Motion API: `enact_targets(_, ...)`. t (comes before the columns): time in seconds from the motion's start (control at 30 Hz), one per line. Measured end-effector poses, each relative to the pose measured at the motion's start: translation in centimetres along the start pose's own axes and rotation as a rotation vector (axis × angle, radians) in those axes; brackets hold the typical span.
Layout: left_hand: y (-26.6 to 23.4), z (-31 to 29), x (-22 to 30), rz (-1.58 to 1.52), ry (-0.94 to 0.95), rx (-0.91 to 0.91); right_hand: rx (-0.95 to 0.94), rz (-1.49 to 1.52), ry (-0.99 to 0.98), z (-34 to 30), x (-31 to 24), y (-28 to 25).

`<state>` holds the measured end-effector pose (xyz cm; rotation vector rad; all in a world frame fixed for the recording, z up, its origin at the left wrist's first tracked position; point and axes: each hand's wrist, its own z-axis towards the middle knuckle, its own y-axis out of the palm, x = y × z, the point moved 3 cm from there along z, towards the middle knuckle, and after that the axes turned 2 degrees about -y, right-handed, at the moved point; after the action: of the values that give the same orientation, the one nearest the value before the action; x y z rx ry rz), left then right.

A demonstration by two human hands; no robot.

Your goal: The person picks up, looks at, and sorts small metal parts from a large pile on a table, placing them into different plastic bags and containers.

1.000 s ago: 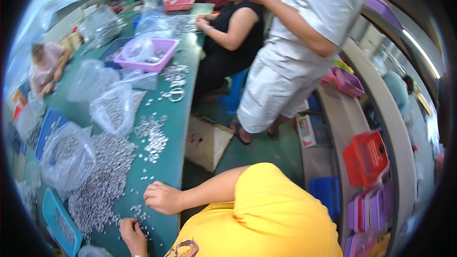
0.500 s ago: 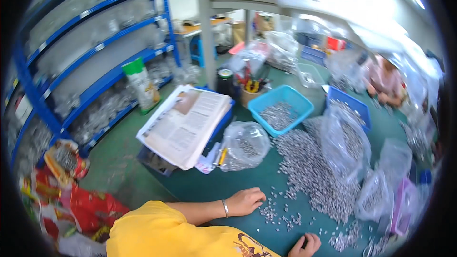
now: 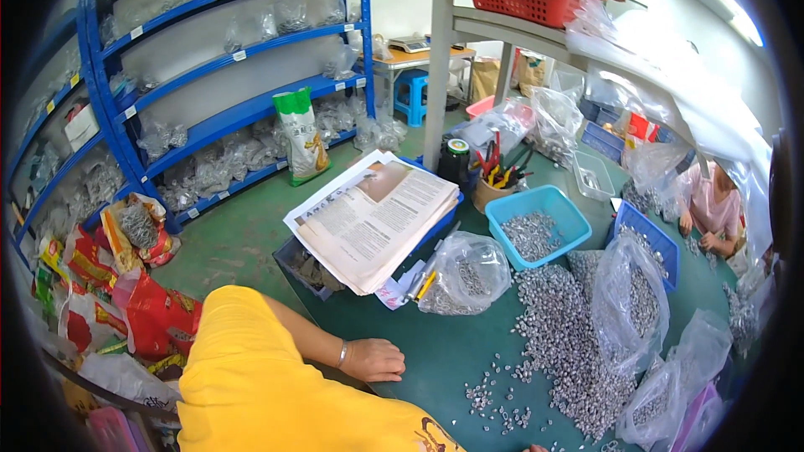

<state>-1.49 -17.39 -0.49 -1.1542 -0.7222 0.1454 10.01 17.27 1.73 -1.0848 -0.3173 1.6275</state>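
My left hand (image 3: 374, 361), with a silver bangle at the wrist, lies palm down at the near edge of the green table (image 3: 419, 406). Its fingers rest flat and nothing shows in them. Only a sliver of my right hand (image 3: 536, 449) shows at the bottom rim, beside scattered small grey metal pieces, so its fingers are mostly out of sight. Right of my left hand spreads a big heap of the same metal pieces (image 3: 569, 360). Beyond the hand, a clear plastic bag (image 3: 465, 276) holds more of them.
A stack of papers (image 3: 377, 218) lies on a blue bin. Behind the heap stand a turquoise basin (image 3: 578, 238) and a blue basket (image 3: 672, 276). Bulging bags (image 3: 632, 310) line the right. A co-worker (image 3: 712, 205) sits at the far right. Blue shelves (image 3: 201, 138) stand at left.
The view has swung to the left and steadied. My left hand has drawn back from beside the loose pieces to the table edge. My right hand has almost left the picture.
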Motion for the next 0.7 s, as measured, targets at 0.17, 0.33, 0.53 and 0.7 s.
enact_targets(0.17,0.2,0.2,0.4,0.063,-0.002,-0.123,0.079,-0.001,0.021,-0.7,0.6,0.7)
enact_targets(0.33,0.1,0.5,0.5,0.043,0.104,-0.121,0.261,0.297,0.270,-1.9,1.8,1.3)
enact_targets(0.53,1.2,0.4,0.0,0.040,0.141,-0.297,0.157,0.131,0.065,-2.0,2.8,2.1)
enact_targets(0.7,1.3,0.7,0.0,0.052,0.126,-0.373,0.164,0.001,-0.083,-0.6,0.9,1.1)
